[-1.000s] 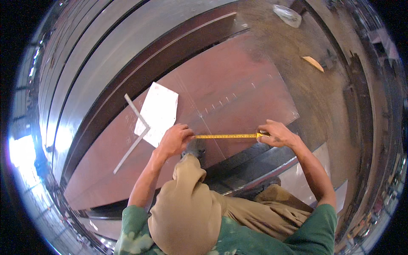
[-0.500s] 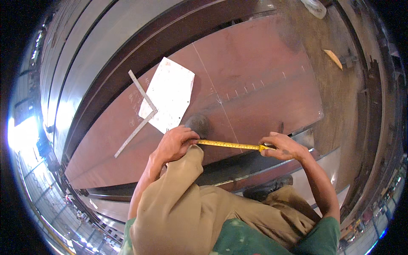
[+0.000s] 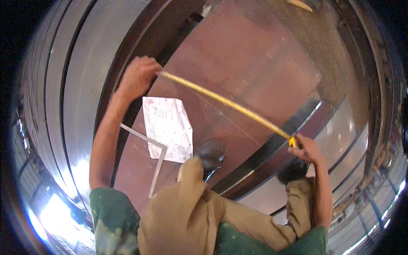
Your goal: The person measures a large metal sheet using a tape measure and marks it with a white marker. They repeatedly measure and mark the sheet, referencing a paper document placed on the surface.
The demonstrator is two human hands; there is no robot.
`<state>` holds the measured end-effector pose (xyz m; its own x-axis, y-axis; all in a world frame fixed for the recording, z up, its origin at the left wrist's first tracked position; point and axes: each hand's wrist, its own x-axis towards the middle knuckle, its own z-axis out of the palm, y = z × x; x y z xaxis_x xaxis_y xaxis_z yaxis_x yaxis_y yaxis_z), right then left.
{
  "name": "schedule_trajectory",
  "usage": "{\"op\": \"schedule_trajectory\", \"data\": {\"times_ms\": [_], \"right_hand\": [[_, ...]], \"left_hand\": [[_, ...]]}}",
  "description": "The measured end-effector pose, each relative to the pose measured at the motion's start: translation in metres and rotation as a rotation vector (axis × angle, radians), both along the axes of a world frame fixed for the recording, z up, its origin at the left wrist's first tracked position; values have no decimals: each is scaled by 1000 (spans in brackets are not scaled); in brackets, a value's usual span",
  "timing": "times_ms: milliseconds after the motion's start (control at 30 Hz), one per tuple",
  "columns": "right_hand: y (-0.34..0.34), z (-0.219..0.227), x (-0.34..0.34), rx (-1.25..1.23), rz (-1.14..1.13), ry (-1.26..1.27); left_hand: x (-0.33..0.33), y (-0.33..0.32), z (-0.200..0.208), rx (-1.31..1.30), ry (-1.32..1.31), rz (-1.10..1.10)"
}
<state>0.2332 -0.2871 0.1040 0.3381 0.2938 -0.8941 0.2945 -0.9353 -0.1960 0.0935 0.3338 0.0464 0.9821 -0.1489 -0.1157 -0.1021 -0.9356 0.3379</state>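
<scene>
A yellow tape measure [image 3: 229,103] is drawn out straight across the reddish-brown metal plate [image 3: 238,51]. My left hand [image 3: 141,75] pinches the free end of its blade at the plate's far left edge. My right hand [image 3: 307,149] is closed around the yellow case, beyond the plate's near right edge. Beneath the blade a thin chalk line [image 3: 236,126] crosses the plate. To the left of the blade lies a creased white sheet [image 3: 169,127] with faint marks. A metal carpenter's square [image 3: 160,154] rests partly on that sheet.
My boots stand close by: one boot [image 3: 211,154] on the plate, the other boot [image 3: 293,170] to its right. Dark steel beams [image 3: 250,170] run along the near right side. Long grey metal sheets [image 3: 91,76] lie at left. A wooden piece [image 3: 300,5] sits at the top.
My left hand has moved up and away to the plate's far edge, drawing out much more blade. My right hand has shifted right. The view has turned, and I lean further over the plate.
</scene>
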Motion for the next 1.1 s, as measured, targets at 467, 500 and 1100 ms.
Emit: {"op": "schedule_trajectory", "data": {"times_ms": [467,500,1100], "right_hand": [[-49,-57,-232,-110,-1390,-475],[-22,-66,-257,-37,-1657,-316],[125,-79,-308,-114,-1768,-173]], "left_hand": [[16,102,-57,184,-203,-31],[20,84,-59,125,-156,-65],[5,21,-81,73,3,-119]]}}
